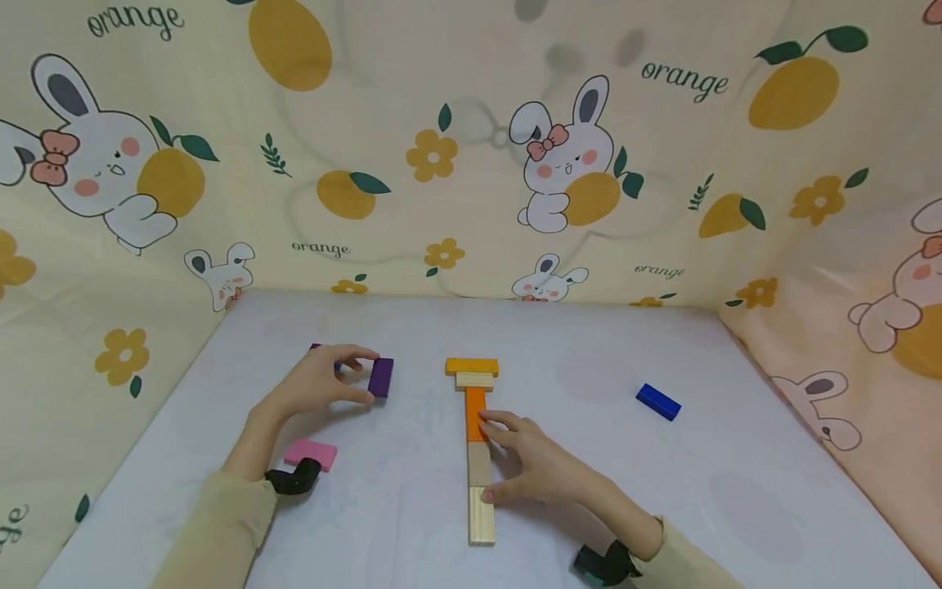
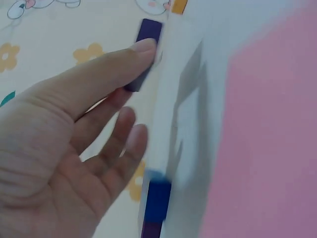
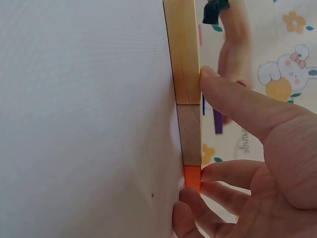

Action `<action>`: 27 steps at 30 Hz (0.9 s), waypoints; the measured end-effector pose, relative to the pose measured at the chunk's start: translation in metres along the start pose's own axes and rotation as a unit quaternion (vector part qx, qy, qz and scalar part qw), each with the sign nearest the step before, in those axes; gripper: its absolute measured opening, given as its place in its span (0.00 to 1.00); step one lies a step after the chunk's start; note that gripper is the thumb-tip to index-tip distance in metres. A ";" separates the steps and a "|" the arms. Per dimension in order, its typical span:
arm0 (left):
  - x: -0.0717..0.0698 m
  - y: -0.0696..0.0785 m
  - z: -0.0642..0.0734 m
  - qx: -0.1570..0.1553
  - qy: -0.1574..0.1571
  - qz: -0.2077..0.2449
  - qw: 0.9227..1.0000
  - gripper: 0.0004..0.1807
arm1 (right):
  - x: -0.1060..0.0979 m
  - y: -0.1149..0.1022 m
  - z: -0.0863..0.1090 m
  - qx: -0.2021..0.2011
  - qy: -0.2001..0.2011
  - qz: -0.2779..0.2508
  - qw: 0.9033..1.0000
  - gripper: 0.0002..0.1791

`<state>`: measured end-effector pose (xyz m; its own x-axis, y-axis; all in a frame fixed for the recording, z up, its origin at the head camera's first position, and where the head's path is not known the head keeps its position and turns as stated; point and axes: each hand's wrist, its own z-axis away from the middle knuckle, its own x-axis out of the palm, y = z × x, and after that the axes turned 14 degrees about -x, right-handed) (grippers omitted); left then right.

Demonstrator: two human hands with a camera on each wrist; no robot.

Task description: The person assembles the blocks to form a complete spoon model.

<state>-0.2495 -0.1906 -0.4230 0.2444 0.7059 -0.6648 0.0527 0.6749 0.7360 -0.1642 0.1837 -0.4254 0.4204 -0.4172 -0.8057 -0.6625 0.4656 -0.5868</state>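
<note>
A white surface (image 1: 412, 507) lies before a rabbit-print cloth (image 1: 471, 147). At its middle runs a near-to-far row of blocks (image 1: 478, 466), pale wood then orange, capped at the far end by a wood and a yellow crosspiece. The right hand (image 1: 526, 466) rests against the row's right side, its grip apart, fingers straight. Left of it, the left hand (image 1: 324, 383) pinches a purple block (image 1: 380, 377). A pink block (image 1: 311, 452) lies near left, a blue block (image 1: 658, 402) far right.
</note>
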 end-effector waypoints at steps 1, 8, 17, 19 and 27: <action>0.001 0.004 -0.003 -0.002 0.005 0.007 1.000 0.34 | 0.000 0.000 0.000 0.000 0.000 0.002 1.000 0.53; 0.012 0.031 -0.031 0.001 0.029 0.066 0.997 0.33 | 0.000 0.002 0.001 -0.001 -0.005 0.007 1.000 0.53; 0.037 0.039 -0.068 -0.032 0.051 0.098 0.993 0.34 | -0.001 -0.001 0.000 0.014 -0.011 -0.002 1.000 0.52; 0.043 0.038 -0.073 -0.044 0.052 0.103 0.992 0.34 | -0.001 0.000 0.000 0.016 -0.012 -0.003 1.000 0.52; 0.063 0.041 -0.088 -0.073 0.052 0.125 0.988 0.34 | -0.001 0.000 0.000 0.021 -0.012 0.003 1.000 0.52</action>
<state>-0.3171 -0.0994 -0.4456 0.1315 0.8676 -0.4796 -0.1384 0.4951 0.8577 -0.1644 0.1839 -0.4248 0.4315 -0.3966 -0.8102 -0.6389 0.4997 -0.5849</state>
